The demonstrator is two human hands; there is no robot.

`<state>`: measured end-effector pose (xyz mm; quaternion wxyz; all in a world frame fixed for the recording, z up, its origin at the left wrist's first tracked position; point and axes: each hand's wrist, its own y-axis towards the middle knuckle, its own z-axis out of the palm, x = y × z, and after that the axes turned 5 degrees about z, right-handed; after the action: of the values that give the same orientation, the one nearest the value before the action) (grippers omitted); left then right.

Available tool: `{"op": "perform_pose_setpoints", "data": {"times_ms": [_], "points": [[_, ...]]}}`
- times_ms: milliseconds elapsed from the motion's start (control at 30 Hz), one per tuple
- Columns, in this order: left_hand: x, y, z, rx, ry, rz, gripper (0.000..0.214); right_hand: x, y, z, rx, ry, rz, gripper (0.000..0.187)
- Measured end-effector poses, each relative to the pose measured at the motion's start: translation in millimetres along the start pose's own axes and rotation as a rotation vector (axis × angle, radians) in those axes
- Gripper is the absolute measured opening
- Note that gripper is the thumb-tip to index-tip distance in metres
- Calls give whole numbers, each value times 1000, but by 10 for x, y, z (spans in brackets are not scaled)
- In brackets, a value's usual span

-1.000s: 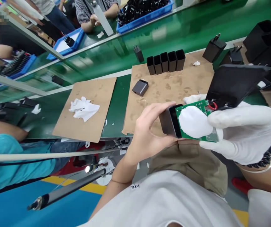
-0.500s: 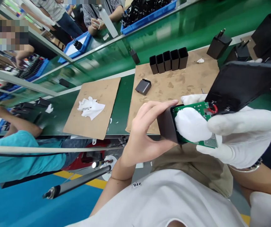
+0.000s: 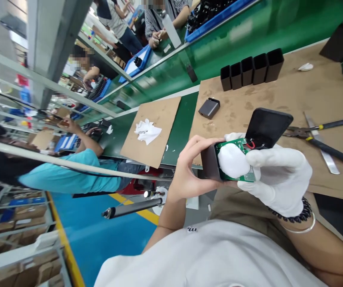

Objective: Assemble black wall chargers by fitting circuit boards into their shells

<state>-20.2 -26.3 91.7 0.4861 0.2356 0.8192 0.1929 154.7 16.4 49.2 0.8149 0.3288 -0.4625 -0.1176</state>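
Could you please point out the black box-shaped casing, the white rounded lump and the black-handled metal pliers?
Black box-shaped casing (image 3: 210,162), head view: its outer side wall.
White rounded lump (image 3: 233,160), head view: middle of its visible face.
Black-handled metal pliers (image 3: 300,132), head view: their metal head.

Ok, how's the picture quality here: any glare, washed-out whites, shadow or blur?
Head view: pale glare patches on the green surface; head view: the white blob is very bright, with little texture; head view: the upper-right box looks dark and soft.
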Motion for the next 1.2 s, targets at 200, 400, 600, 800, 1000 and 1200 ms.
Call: {"op": "perform_pose_setpoints", "data": {"times_ms": [200, 400, 600, 800, 1000, 1200], "points": [[206, -134, -25, -19, -121, -93, 74, -74, -72, 98, -61, -34, 65, 48], [307, -155, -18, -28, -173, -105, 78, -58, -72, 101, -75, -71, 143, 47], [357, -78, -33, 8, -161, -39, 80, -42, -26, 78, -21, -93, 62, 47], [434, 102, 23, 54, -131, 30, 79, -56, -8, 0, -62, -135, 6, 46], [412, 221, 86, 111, -48, -25, 80, -27, 42, -84, -107, -157, -77, 47], [444, 275, 121, 115, 6, -35, 82, 41, 33, -143, -112, -175, -41, 43]]}}
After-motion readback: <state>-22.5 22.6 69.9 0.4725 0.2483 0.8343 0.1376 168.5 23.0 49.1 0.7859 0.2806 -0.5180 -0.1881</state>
